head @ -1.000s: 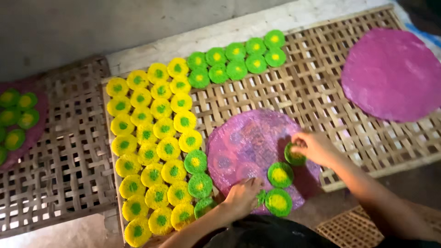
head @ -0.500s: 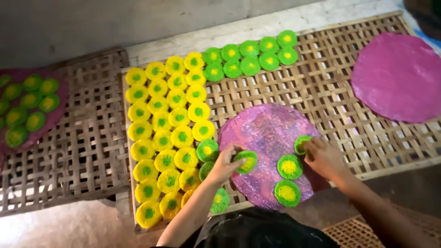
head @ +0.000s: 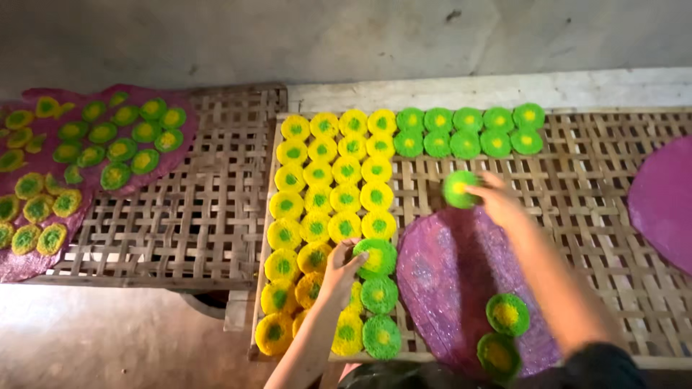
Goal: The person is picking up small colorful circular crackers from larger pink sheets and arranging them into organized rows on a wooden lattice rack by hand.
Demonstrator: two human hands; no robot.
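My right hand (head: 497, 200) pinches a green disc with a yellow centre (head: 460, 189) between fingertips and thumb, holding it over the woven bamboo rack (head: 591, 180), just below the double row of green discs (head: 468, 133) at the rack's far edge. My left hand (head: 340, 272) has its fingers curled lightly on another green disc (head: 376, 257) lying flat at the top of a short green column, beside the block of yellow discs with green centres (head: 328, 187). Between my forearms lies a round purple sheet (head: 447, 274) carrying two more green discs (head: 507, 314). Further left, a second rack (head: 209, 209) holds a purple sheet (head: 184, 137) of mixed discs.
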